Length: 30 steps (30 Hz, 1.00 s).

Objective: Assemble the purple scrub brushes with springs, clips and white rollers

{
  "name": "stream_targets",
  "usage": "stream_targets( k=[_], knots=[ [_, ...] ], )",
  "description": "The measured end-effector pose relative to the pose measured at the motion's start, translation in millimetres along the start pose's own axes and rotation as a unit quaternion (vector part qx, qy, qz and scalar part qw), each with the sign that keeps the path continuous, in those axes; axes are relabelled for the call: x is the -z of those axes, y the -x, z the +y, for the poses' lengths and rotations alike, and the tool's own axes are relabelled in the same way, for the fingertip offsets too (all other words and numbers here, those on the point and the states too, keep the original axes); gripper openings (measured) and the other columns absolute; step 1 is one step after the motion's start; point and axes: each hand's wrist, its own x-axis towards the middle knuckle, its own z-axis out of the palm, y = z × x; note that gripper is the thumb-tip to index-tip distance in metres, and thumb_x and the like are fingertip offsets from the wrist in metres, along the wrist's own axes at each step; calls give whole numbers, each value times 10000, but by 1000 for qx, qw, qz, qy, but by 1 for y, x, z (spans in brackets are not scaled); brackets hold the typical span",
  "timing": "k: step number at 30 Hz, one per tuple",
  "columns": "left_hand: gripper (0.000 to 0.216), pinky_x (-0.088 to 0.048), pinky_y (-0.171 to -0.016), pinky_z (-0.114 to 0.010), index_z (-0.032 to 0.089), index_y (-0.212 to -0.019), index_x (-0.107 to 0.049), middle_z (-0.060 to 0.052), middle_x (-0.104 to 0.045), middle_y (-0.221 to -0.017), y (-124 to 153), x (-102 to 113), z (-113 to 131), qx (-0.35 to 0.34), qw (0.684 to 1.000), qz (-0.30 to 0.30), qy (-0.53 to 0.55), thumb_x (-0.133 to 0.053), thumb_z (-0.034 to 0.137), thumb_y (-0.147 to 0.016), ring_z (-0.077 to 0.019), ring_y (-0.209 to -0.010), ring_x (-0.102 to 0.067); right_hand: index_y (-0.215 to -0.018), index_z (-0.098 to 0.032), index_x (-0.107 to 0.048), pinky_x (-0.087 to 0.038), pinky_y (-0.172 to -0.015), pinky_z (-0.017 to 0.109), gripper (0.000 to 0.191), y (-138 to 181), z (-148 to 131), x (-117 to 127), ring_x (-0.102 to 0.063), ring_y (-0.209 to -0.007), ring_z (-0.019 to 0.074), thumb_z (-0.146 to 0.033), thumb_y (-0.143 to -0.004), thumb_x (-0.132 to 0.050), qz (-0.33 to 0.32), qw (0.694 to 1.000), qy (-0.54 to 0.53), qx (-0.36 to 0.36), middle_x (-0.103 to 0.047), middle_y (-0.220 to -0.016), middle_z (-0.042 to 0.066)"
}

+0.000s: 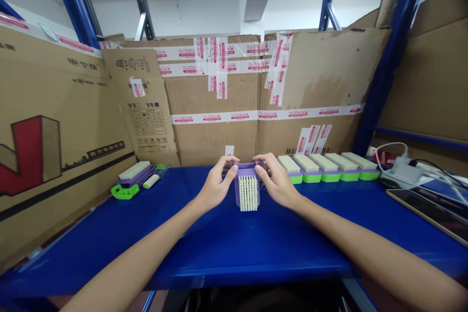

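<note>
Between my two hands is a purple scrub brush head (248, 194) with cream bristles facing me, tilted up over the blue shelf top. My left hand (218, 181) pinches its upper left corner between thumb and fingers. On the opposite corner, my right hand (275, 179) grips the purple edge the same way. The back of the brush head is hidden from me. Just right of my right hand, a row of several brushes (317, 168) with green bases and purple bands lies bristles up.
At the left lie a purple brush head (136, 174), a green handle part (125, 191) and a small pale green-ended piece (151, 181). Cardboard panels (215, 139) wall the back. A phone-like slab (431, 212) and a white charger with cables (407, 169) are at the right.
</note>
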Motion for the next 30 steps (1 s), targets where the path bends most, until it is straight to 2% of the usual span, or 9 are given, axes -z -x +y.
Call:
stream_targets(
  k=[6,10,16,23,30],
  knots=[
    [345,-547,-879,-343,224,-1186,-621,-58,-706,-1139,0,1,2,16,1000,-21,-3,-527,542,-1088,-220,-1013,-683,-1211,-252,-612,-550,-834,417,273,-2,-2,0,-644,-879,223,-472,-1127,-475,-6,1000,6,1,-634,-1088,70],
    [328,-535,-901,-342,225,-1188,-596,-54,-683,-1144,0,1,-1,14,999,-36,9,-525,531,-1094,-208,-1012,-668,-1208,-254,-605,-554,-778,393,271,-1,-1,-1,-639,-882,223,-479,-1124,-479,-4,1000,-5,-11,-628,-1089,72],
    [281,-507,-919,-350,227,-1212,-539,-65,-650,-1166,0,2,-3,0,1000,-16,5,-494,483,-1105,-208,-1030,-640,-1214,-261,-570,-559,-707,371,269,0,1,-2,-642,-856,222,-496,-1117,-482,-1,999,-32,-36,-644,-1079,71],
    [216,-488,-941,-367,232,-1214,-506,-58,-622,-1166,0,3,-7,-13,999,-38,14,-445,413,-1114,-211,-1040,-615,-1193,-260,-567,-549,-695,372,255,0,1,-1,-649,-861,228,-487,-1116,-479,-3,999,-20,-29,-641,-1039,68],
    [220,-481,-934,-367,229,-1197,-504,-62,-617,-1172,0,3,-6,-17,999,-35,-3,-442,427,-1121,-212,-1047,-612,-1188,-261,-569,-548,-739,395,262,-1,-1,1,-659,-914,248,-486,-1128,-450,-10,1000,-8,-19,-641,-1030,71]
  ],
)
